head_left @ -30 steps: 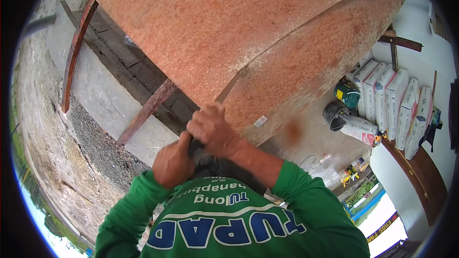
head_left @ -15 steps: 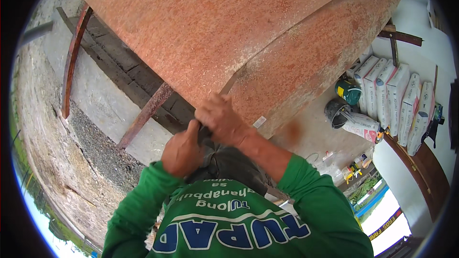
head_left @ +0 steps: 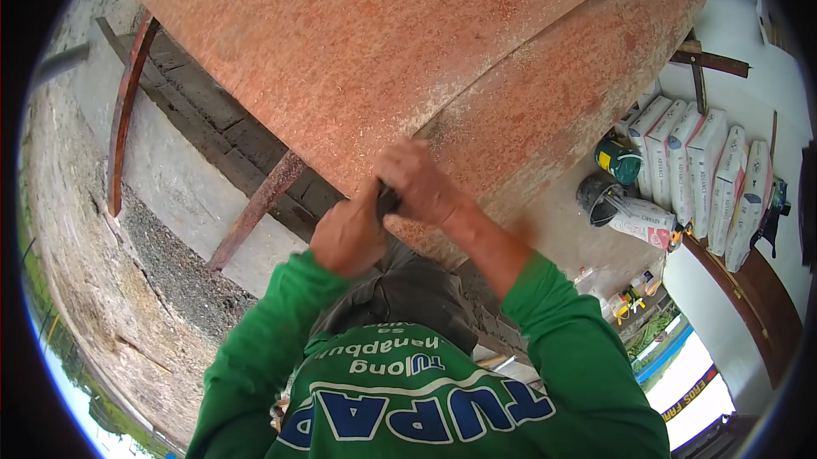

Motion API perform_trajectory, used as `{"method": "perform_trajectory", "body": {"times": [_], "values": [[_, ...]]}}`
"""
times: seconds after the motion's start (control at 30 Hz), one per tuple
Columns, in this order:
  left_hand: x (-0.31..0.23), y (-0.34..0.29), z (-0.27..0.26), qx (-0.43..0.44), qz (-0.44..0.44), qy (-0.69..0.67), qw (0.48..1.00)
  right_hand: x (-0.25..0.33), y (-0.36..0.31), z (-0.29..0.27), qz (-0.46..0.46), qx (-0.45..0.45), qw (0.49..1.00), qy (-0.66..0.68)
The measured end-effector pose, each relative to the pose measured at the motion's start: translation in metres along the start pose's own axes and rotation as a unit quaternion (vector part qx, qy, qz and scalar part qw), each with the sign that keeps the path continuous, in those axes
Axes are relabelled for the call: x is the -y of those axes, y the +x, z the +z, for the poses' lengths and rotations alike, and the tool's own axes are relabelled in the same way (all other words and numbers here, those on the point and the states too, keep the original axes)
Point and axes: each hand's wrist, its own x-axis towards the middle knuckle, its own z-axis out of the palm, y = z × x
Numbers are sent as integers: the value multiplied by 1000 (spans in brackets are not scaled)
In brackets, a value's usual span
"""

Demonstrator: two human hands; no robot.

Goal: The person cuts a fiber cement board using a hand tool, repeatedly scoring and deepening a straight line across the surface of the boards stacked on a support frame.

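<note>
A large reddish board (head_left: 323, 51), strewn with pale shavings, fills the upper middle of the view. A long seam or strip edge runs across it from the far right down to my hands. Both hands meet at the board's near corner, closed round a small dark hand tool (head_left: 388, 200). Fingers hide most of the tool, so its exact kind does not show. My left hand (head_left: 347, 233) grips it from the near side, thumb pointing forward. Slightly blurred, my right hand (head_left: 419, 184) wraps over its far side, above the strip edge.
Wooden legs (head_left: 255, 212) stick out from under the board at left, beside a concrete ledge and gravel. To the right stand several white sacks (head_left: 706, 157), a green pail (head_left: 619, 163) and a black bucket (head_left: 598, 200). A curved brown wooden piece (head_left: 757, 297) lies beyond.
Both hands have moved together with the dark tool, rightward and a little forward over the board's near corner. The strip end seen ahead of them before is now covered by my right hand.
</note>
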Motion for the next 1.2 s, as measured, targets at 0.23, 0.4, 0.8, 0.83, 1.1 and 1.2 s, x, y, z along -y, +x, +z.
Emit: {"method": "perform_trajectory", "body": {"times": [0.23, 0.4, 0.8, 0.83, 1.1, 1.2], "values": [[-3, -104, -40, 32, -109, 20, 993, 110, -10, 9, -28, 3, 997, 75], [1, 61, 5, -19, -5, 32, 999, -47, 27, -10, 21, 34, 999, 1], [5, -89, -31, 49, -95, 35, 994, 87, -8, 13, -37, 38, 997, 58], [13, -50, -19, 45, -78, 48, 995, 52, 1, 13, -42, 26, 998, 48], [2, -59, -14, 11, -64, 30, 997, 57, -5, 5, -47, 42, 996, 65], [3, -131, -36, 26, -89, 42, 995, 128, -16, 13, -54, 45, 996, 60]]}}
